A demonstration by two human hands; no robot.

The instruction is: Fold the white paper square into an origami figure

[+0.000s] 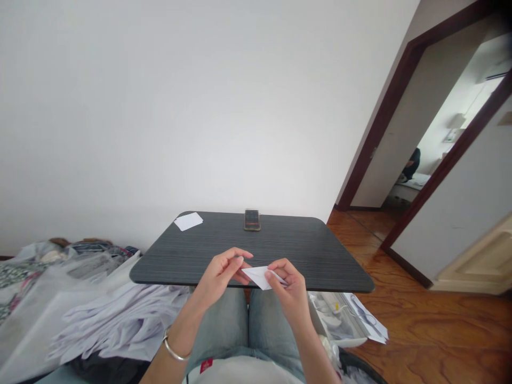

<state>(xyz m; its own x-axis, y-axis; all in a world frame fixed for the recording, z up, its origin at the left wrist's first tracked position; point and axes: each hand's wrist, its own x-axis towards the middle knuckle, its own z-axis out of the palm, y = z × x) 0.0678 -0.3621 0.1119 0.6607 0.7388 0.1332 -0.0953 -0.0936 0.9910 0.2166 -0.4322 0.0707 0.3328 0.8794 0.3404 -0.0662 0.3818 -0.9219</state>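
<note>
A folded piece of white paper (258, 276) is held over the near edge of the dark table (288, 240). My right hand (288, 282) pinches its right side between thumb and fingers. On the other side, my left hand (224, 272) has its fingers apart, close to the paper's left tip; whether a fingertip touches it, I cannot tell. A few sheets of white paper (189, 221) lie at the table's far left corner. A phone (252, 220) rests at the far edge, near the middle.
Left of the table lies a heap of white cloth (124, 314) and plastic-wrapped clothes (80, 272). Low on the right, a white box (340, 320) holds small items, with printed sheets (368, 320) beside it. A wall stands behind; a doorway (400, 122) opens at right.
</note>
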